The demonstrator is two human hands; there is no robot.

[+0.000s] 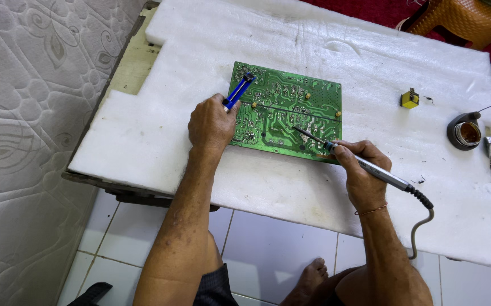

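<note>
A person seated at a low worktop (143, 164) padded with white foam sheet works on a green circuit board (288, 110) lying solder side up near the middle of the sheet, toward its near edge. The right hand (364, 175) has its fingers clenched pen-style around a soldering iron (370, 168), whose tip rests on the board close to its near right corner; the iron's cord (421, 226) loops down off the worktop's front edge. The left hand (211, 122) presses on the board's left edge, fingers wrapped around a blue-handled desoldering pump (238, 92) that points across the board's far left corner.

The board shows many finished solder joints, and the iron is on a single spot, so the work looks under way rather than complete; whether that joint is done cannot be told from here.

A small yellow component (409, 99) lies apart on the foam to the right. Beyond it, near the right edge, sits a round flux tin (464, 132) with amber contents.
</note>
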